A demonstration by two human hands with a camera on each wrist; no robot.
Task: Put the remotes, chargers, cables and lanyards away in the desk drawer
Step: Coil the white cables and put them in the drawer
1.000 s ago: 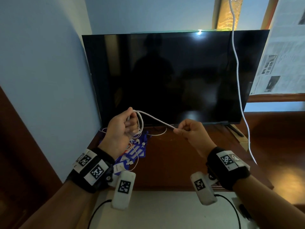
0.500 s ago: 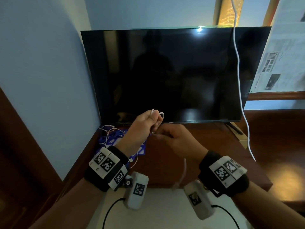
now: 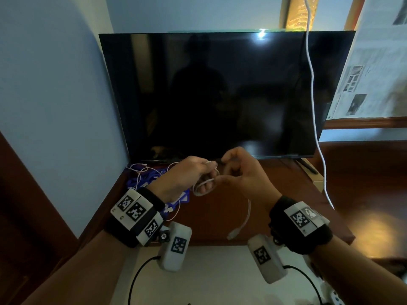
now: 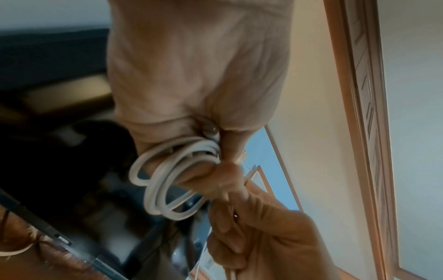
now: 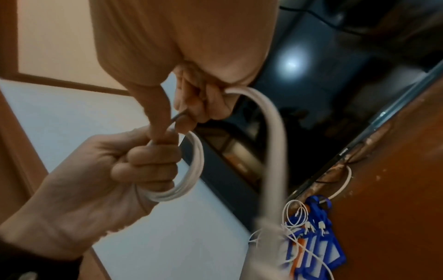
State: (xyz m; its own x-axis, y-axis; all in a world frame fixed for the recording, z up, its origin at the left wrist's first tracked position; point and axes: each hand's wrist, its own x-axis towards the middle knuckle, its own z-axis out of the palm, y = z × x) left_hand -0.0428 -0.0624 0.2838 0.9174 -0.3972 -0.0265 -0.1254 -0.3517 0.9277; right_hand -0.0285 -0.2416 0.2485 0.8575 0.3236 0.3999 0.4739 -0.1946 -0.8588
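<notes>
Now the white cable [image 3: 203, 185] sits coiled round my left hand's [image 3: 180, 176] curled fingers above the desk [image 3: 220, 216], its loose tail hanging down from my right hand [image 3: 244, 176], which pinches it just beside the coil, both touching.

No readable text, small white brand mark on the TV [image 5: 345, 151] lower bezel too blurred to read, printed newspaper [image 3: 374, 69] at upper right illegible, square black-and-white coded markers on wrist bands [image 3: 134, 211], no numbers
</notes>
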